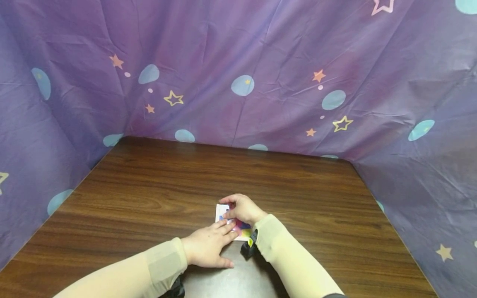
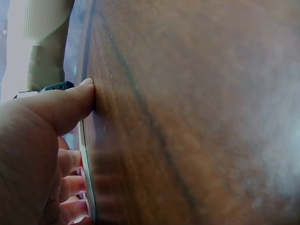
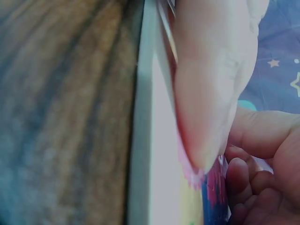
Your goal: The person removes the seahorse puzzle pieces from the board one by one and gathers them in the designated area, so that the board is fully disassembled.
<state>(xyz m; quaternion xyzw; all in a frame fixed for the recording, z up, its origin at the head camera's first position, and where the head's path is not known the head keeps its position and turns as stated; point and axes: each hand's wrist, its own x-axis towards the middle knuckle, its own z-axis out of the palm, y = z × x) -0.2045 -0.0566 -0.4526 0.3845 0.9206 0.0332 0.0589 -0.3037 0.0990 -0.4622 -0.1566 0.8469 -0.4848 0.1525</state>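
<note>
Likely steadying white-edged multicolour card-like rectangle (image 1: 243,232) | left hand (image 1: 208,245) flat atop | right hand (image 1: 244,210) bent over, grip unclear | next: probably left pressure

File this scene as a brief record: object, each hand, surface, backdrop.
object: flat panel with white border and multicoloured print, partly covered by the hands
left hand: fingers extended, resting on the panel
right hand: fingers bent, at the panel's far part; whether it pinches anything is unclear
surface: brown wood-grain table
backdrop: purple cloth printed with stars and pale-blue rounds
</note>
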